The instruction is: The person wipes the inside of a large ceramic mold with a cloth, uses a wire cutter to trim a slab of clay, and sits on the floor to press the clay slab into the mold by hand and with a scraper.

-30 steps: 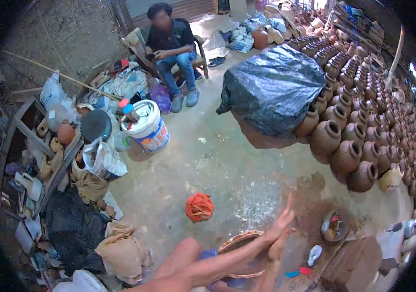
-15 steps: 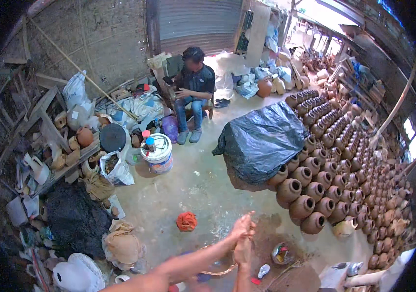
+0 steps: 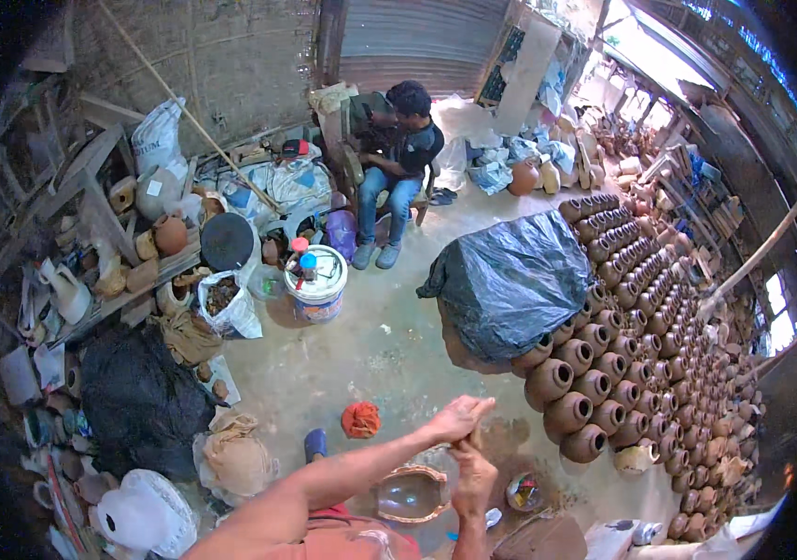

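Note:
In the middle near part of the head view my left hand (image 3: 459, 420) and my right hand (image 3: 474, 474) meet. My left hand lies above, its fingers pressed together and touching the fingers of my right hand, which is closed. Whether something small sits between them cannot be made out. Beneath my forearms a wide basin with a scalloped tan rim (image 3: 443, 508) stands on the floor. To the right of my right hand is a small round container (image 3: 524, 492) with colourful bits. A crumpled orange cloth (image 3: 360, 420) lies beyond my left forearm.
Rows of brown clay pots (image 3: 570, 413) fill the right side, with a black plastic sheet (image 3: 513, 285) beside them. A person (image 3: 398, 154) sits at the back. A white bucket (image 3: 316, 301) and cluttered pottery line the left. A black sheet (image 3: 142, 397) lies near left.
My view has shifted and tilted down, showing more of the basin and my lap. My hands have stayed together, but my right hand now sits lower and more apart from the left.

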The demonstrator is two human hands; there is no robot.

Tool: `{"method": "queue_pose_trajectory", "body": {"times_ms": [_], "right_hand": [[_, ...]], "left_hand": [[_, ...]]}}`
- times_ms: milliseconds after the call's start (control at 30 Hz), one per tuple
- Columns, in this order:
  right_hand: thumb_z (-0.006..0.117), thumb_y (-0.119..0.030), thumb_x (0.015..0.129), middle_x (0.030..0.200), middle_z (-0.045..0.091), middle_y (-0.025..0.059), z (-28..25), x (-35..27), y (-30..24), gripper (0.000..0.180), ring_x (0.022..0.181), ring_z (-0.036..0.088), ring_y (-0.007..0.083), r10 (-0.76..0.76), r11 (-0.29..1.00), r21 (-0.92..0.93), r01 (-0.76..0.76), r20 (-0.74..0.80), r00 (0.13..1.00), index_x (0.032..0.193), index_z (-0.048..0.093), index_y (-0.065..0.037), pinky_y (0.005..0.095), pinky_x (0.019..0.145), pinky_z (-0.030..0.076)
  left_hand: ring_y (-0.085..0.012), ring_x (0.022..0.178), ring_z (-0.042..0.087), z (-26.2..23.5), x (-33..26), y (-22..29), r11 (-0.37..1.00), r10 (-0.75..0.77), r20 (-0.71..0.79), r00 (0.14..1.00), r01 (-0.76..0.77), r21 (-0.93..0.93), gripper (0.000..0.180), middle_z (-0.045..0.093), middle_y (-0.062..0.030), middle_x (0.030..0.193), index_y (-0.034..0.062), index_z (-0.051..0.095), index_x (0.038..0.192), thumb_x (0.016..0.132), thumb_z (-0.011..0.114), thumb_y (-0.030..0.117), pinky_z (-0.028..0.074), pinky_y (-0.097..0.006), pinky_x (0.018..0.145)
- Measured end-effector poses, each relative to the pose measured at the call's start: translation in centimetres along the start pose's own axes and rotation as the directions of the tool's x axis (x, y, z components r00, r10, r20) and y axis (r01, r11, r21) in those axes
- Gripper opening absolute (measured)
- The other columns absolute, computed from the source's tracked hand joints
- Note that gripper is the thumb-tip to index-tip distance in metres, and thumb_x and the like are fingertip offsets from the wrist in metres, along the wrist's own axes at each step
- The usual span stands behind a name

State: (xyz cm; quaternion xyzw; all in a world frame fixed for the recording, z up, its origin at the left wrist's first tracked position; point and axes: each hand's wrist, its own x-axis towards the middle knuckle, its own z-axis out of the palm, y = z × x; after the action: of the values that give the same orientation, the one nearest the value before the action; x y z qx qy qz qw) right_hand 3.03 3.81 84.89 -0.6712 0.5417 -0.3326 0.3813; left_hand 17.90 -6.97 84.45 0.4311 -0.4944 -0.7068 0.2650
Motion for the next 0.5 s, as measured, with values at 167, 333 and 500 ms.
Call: {"method": "queue_pose_trajectory", "body": {"times_ms": [167,333,500], "right_hand": [[0.042,-0.061,0.107,0.128,0.066,0.0183,6.1,4.8,1.5,0.070,0.113,0.066,0.0272,0.254,0.821,0.571,0.008,-0.379,0.890,0.132,0.064,0.001,0.0402,0.095,0.052],[0.026,-0.089,0.091,0.168,0.030,0.0158,9.3,9.7,-10.5,0.111,0.151,0.031,0.0405,0.361,0.513,0.854,0.092,-0.312,0.879,0.167,0.008,-0.010,0.0603,0.116,0.035],[0.030,-0.085,0.094,0.170,0.024,0.0171,5.2,12.5,-18.7,0.111,0.157,0.022,0.0359,-0.190,0.686,0.509,0.520,-0.565,0.803,0.163,0.020,0.002,0.0485,0.128,0.015]], "left_hand": [[-0.0333,0.138,0.043,-1.0,-0.5,2.8,0.880,0.474,-0.090,0.876,-0.474,0.021,0.060,0.046,-0.0193,0.149,0.0224,0.033,0.162,0.110,0.039,0.051,0.032,-0.048,0.116],[-0.0360,0.160,0.009,-5.4,-0.5,-0.6,0.591,0.765,0.155,0.625,-0.777,0.219,0.066,0.008,-0.0176,0.174,0.0243,0.017,0.168,0.111,0.030,0.054,0.007,-0.056,0.127],[-0.0340,0.161,0.004,-14.2,4.6,-6.3,0.911,0.412,-0.022,0.911,-0.412,-0.004,0.081,0.005,-0.0138,0.175,0.0116,0.007,0.168,0.108,0.024,0.063,0.003,-0.051,0.128]]}}
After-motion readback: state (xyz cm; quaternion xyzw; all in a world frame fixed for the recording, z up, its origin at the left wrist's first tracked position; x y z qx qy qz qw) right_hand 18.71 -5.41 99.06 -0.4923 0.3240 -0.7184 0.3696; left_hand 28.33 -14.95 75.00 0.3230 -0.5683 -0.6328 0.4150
